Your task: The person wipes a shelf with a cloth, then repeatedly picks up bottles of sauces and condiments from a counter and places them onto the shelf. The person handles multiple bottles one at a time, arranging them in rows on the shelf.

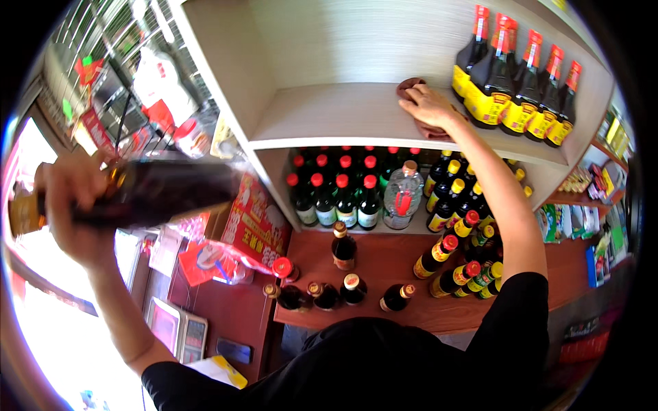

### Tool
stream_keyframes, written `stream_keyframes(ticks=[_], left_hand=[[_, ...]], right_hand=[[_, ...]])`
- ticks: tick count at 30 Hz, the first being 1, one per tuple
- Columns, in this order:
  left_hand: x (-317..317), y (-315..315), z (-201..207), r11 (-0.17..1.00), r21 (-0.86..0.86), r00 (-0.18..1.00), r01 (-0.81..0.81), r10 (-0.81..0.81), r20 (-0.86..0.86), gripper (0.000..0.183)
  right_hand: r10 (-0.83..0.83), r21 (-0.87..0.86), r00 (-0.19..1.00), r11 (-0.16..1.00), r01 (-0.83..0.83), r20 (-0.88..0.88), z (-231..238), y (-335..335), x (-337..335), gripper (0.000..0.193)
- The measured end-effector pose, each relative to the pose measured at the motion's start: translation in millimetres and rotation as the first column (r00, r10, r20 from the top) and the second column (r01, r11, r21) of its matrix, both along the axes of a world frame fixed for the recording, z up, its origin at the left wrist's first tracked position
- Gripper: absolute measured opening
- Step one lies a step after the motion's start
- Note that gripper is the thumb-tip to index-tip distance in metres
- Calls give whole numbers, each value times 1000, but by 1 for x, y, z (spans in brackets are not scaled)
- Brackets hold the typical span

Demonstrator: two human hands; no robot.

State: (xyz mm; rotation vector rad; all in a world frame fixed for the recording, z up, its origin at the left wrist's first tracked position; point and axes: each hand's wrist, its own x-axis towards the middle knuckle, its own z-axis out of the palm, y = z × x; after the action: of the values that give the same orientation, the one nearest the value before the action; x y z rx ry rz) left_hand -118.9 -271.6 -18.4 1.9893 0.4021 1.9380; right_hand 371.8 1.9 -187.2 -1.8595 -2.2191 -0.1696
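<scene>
My left hand (77, 209), raised at the far left, is closed around the neck end of a dark bottle (168, 192). The bottle lies nearly level in the air, its base toward the shelf unit, and is blurred by motion. On the upper shelf board (322, 113), my right hand (433, 108) presses a brown cloth (411, 85), which bunches out around the fingers. Just right of that hand stands a group of dark sauce bottles (488, 96) with red necks and yellow labels.
Below are red-capped green bottles (346, 198), a clear jug (403, 198) and yellow-capped bottles (449, 198). Several loose dark bottles (353, 290) stand on the reddish-brown counter (373, 253) close to my body. At left are a red box (257, 222), a scale (179, 329) and a phone (234, 351).
</scene>
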Motion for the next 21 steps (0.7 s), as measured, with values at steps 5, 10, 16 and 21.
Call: stream_keyframes(ticks=[5, 10, 16, 21], left_hand=[[-77, -113, -67, 860, -377, 917, -344, 394, 63, 34], [-84, -143, -166, 649, -482, 732, -589, 681, 22, 25], [-125, -123, -311, 338, -572, 492, -748, 860, -136, 22], [-135, -94, -414, 297, -591, 401, -750, 915, -49, 38]], right_hand=[[230, 53, 972, 972, -228, -43, -12, 60, -53, 67], [305, -26, 946, 951, -309, -109, -7, 111, -135, 72], [462, 97, 879, 886, -453, -119, 5, 113, -219, 49], [299, -9, 951, 954, -301, -82, 15, 111, -270, 58]])
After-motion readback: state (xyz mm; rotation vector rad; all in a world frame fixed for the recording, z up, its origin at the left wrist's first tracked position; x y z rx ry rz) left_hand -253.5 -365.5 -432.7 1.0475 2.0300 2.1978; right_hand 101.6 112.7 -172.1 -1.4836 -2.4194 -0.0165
